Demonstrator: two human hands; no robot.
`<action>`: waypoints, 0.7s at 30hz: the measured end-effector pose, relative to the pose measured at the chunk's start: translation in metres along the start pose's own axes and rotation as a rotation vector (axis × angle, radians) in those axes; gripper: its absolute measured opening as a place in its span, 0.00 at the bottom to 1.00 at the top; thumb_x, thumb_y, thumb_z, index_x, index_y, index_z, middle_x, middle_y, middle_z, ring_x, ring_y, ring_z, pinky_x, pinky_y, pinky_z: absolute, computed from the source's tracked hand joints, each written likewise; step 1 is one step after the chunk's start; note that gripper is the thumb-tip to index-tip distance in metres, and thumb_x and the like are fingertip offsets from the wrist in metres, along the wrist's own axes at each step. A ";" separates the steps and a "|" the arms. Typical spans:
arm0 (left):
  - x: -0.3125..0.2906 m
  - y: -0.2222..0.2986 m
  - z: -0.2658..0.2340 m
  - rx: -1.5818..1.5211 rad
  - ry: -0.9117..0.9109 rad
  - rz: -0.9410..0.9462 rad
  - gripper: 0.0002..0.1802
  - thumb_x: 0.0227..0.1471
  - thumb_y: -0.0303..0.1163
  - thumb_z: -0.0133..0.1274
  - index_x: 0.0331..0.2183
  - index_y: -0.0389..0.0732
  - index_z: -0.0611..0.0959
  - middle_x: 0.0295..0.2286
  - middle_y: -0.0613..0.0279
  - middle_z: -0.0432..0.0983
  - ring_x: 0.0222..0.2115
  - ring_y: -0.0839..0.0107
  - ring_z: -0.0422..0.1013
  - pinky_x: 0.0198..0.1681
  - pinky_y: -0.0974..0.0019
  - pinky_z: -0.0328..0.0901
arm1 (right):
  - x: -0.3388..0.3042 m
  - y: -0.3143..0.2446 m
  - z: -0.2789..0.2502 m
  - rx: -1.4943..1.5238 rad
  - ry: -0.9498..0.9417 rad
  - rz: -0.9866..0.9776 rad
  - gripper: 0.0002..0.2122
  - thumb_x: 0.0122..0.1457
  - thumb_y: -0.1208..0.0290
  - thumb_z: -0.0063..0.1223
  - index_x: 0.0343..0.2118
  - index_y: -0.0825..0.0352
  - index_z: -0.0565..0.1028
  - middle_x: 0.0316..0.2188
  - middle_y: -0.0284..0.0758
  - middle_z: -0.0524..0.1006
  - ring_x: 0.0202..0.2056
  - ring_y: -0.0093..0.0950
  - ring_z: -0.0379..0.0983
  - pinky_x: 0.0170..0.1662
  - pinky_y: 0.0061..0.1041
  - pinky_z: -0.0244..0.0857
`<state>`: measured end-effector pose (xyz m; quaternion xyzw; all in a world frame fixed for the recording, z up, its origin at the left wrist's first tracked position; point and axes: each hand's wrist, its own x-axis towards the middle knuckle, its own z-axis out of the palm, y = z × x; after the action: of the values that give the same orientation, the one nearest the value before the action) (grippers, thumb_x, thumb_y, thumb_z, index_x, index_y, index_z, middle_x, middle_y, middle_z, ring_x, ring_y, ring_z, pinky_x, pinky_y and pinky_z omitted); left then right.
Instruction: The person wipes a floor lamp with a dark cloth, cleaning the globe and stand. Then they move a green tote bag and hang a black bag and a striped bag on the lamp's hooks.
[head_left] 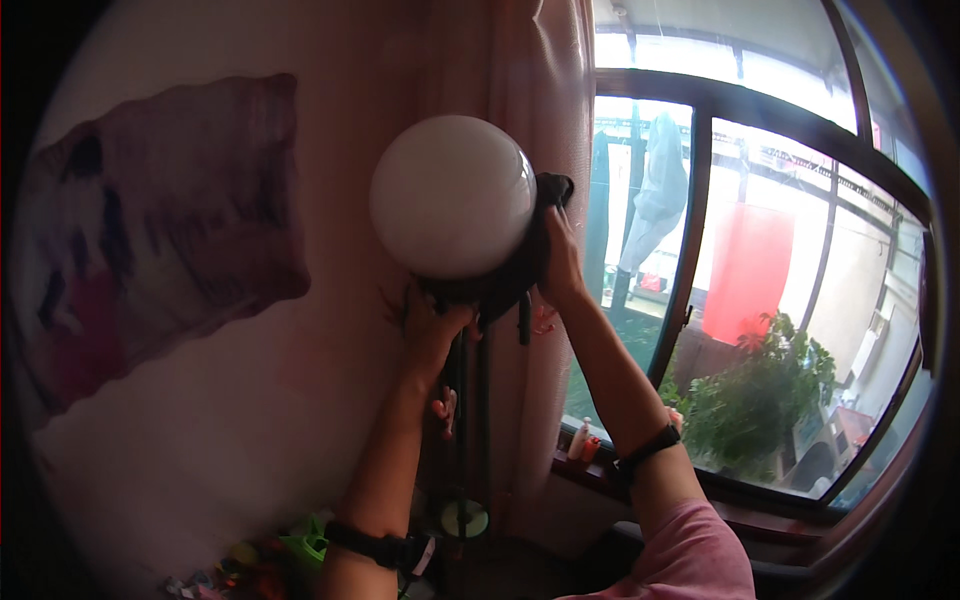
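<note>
A glossy white globe [450, 195], round like a lamp shade, sits on top of a dark upright stand [462, 400] in front of me. My left hand [430, 322] is under the globe, gripping around its lower dark part, with a few fingertips showing at the left. On the globe's right side my right hand [562, 260] holds a black cloth [512, 298]. The cloth runs along the globe's lower right edge, and one bunched end sticks up above my fingers. My right fingers are partly hidden behind it.
A wide window [700, 280] fills the right, with a pink curtain [535, 400] beside it. Small bottles [583, 440] stand on the sill. A picture hanging [190, 220] covers the left wall. Low down are a greenish disc [463, 517] and colourful clutter [250, 568].
</note>
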<state>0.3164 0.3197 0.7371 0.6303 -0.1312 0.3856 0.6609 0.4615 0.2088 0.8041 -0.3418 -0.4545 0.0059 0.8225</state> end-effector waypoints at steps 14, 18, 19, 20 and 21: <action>0.001 0.006 0.006 0.156 0.079 0.125 0.27 0.39 0.31 0.53 0.45 0.36 0.69 0.37 0.59 0.71 0.40 0.67 0.67 0.45 0.64 0.63 | 0.077 0.048 0.005 0.449 -0.170 0.545 0.25 0.59 0.48 0.40 0.46 0.68 0.71 0.41 0.41 0.75 0.41 0.34 0.72 0.47 0.33 0.66; 0.004 0.002 0.003 0.049 0.013 0.045 0.30 0.38 0.32 0.53 0.47 0.35 0.69 0.37 0.59 0.72 0.38 0.65 0.69 0.47 0.62 0.62 | 0.038 0.030 -0.015 0.484 -0.152 0.530 0.25 0.60 0.49 0.39 0.46 0.68 0.71 0.41 0.42 0.75 0.41 0.34 0.72 0.47 0.33 0.66; 0.004 0.002 0.004 0.060 0.035 0.069 0.30 0.39 0.31 0.52 0.48 0.35 0.68 0.34 0.59 0.73 0.36 0.64 0.70 0.48 0.61 0.61 | 0.027 0.027 -0.013 0.441 -0.088 0.479 0.24 0.61 0.51 0.39 0.48 0.68 0.68 0.42 0.42 0.74 0.42 0.34 0.71 0.48 0.32 0.65; 0.003 0.002 0.004 0.074 0.038 0.051 0.30 0.39 0.31 0.51 0.48 0.35 0.68 0.36 0.59 0.72 0.37 0.64 0.69 0.48 0.61 0.61 | 0.011 0.025 -0.011 0.470 -0.092 0.356 0.21 0.62 0.55 0.40 0.49 0.68 0.66 0.42 0.40 0.73 0.42 0.31 0.70 0.48 0.30 0.64; 0.003 0.003 0.005 0.089 0.032 0.024 0.30 0.40 0.30 0.51 0.49 0.35 0.67 0.37 0.58 0.72 0.38 0.63 0.69 0.48 0.61 0.61 | -0.005 0.025 -0.004 0.374 -0.025 0.194 0.20 0.62 0.57 0.41 0.50 0.68 0.65 0.42 0.38 0.72 0.42 0.30 0.69 0.48 0.29 0.63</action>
<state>0.3177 0.3158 0.7417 0.6512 -0.1107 0.4089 0.6296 0.4695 0.2239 0.7847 -0.2252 -0.4206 0.1738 0.8615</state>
